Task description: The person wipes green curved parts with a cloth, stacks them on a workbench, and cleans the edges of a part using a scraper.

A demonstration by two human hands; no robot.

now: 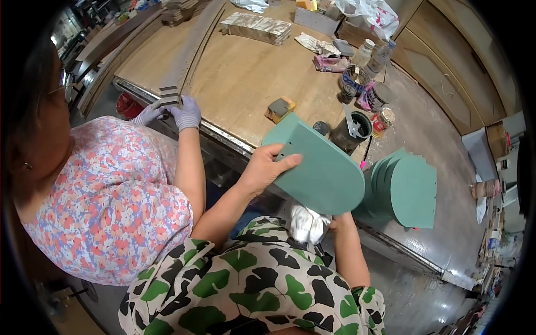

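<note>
While the left hand (262, 167) fingers (287, 162) pinch the near-left edge of a green panel (318, 164), its long axis runs away right toward the rounded end. Right hand (338, 222) sits under that end, fingers hidden, grip unclear, beside a white rag (306, 223). Smooth matte board; matching stack (405, 190) on the bench (245, 78), right.

Your workbench (245, 78) is a broad wooden top with a metal front edge. At its centre sits a sanding block (280, 108). At twelve o'clock lies a foil-wrapped bundle (256, 27). Toward two o'clock you see rags (329, 58), jars (379, 96) and a dark pot (353, 131). At four o'clock green panels (403, 188) stand stacked. At ten o'clock long wooden strips (195, 44) run along the top.
</note>
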